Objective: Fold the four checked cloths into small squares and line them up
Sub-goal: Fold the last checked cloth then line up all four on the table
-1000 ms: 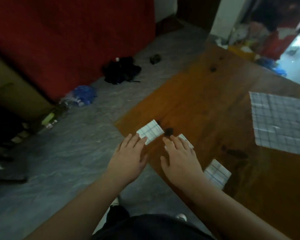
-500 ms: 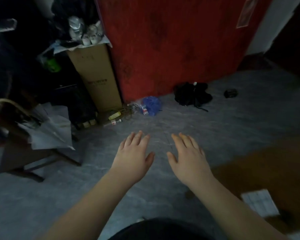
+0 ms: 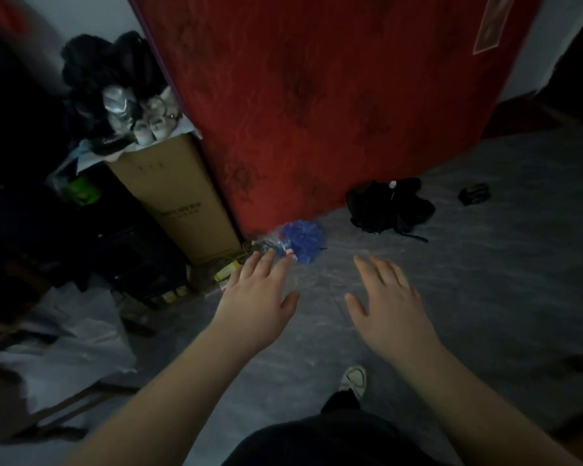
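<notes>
Matt cardboard box [image 3: 179, 200], crinkled red wall covering [image 3: 334, 95], dull mottled grey floor [image 3: 485, 280]

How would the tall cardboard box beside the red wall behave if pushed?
The cardboard box stands tall and narrow, so a high push would probably tip it rather than slide it. The clutter heaped on top would likely spill. Plain cardboard suggests its sides may dent easily.

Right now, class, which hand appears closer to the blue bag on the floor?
The left hand: its fingers end right beside the blue bag in view; the right hand is spread farther right, apart from it.
</notes>
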Motion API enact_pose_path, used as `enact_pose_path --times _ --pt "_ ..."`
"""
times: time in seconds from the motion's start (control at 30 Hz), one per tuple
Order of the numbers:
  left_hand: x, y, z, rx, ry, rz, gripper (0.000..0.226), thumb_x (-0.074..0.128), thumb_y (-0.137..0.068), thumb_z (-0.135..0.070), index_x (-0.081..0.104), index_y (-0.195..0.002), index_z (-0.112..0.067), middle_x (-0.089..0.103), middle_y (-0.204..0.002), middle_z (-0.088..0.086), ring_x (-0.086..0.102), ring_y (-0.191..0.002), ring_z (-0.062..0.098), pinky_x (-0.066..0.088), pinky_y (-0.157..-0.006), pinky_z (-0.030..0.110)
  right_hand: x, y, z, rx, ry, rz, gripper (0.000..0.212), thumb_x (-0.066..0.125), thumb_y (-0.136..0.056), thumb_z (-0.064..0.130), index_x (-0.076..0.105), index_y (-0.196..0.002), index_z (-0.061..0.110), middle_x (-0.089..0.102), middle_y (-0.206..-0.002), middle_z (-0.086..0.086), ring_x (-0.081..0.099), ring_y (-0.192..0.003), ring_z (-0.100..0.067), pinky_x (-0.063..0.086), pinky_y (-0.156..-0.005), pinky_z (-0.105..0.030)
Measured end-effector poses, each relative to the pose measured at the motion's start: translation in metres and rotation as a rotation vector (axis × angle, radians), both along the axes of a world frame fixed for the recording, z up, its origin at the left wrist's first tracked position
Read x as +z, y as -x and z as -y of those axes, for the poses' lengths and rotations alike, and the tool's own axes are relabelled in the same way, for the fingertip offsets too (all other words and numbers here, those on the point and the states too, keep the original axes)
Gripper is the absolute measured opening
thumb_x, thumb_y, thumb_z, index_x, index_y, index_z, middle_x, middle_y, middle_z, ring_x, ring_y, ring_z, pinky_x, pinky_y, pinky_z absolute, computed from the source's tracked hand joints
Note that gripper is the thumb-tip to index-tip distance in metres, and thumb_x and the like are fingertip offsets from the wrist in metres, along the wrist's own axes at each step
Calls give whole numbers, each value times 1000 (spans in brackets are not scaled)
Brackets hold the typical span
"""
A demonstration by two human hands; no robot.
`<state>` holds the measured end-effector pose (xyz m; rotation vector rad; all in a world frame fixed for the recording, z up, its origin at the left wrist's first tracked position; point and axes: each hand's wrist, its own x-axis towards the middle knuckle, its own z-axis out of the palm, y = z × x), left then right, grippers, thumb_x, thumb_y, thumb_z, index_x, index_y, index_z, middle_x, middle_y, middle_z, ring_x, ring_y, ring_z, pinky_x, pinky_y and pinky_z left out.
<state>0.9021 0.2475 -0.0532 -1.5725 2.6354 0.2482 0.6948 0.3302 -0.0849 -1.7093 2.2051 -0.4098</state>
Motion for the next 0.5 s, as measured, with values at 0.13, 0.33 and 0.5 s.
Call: enact_pose_path --times 0.13,0.33,0.5 --pt "16 67 86 -48 9 20 65 43 -99 -54 22 -157 -30 20 -167 3 16 -153 27 22 -122 45 11 64 79 -26 -12 12 70 47 -99 48 20 -160 26 25 -165 -2 18 -152 -24 25 -120 -44" --pt "12 167 180 -102 -28 -37 66 42 -100 -54 22 -158 -28 21 -166 4 18 -153 28 21 -123 44 23 156 157 -138 -37 12 70 45 -100 50 16 -160 28 20 -167 -1 13 -154 -23 25 -120 -48" --pt "-4 266 244 -270 -113 -29 68 40 -101 -53 14 -159 -29 13 -168 2 10 -154 25 17 -123 42 20 227 192 -289 -69 21 70 44 -100 50 16 -161 28 19 -167 -1 11 -155 -24 22 -121 -49"
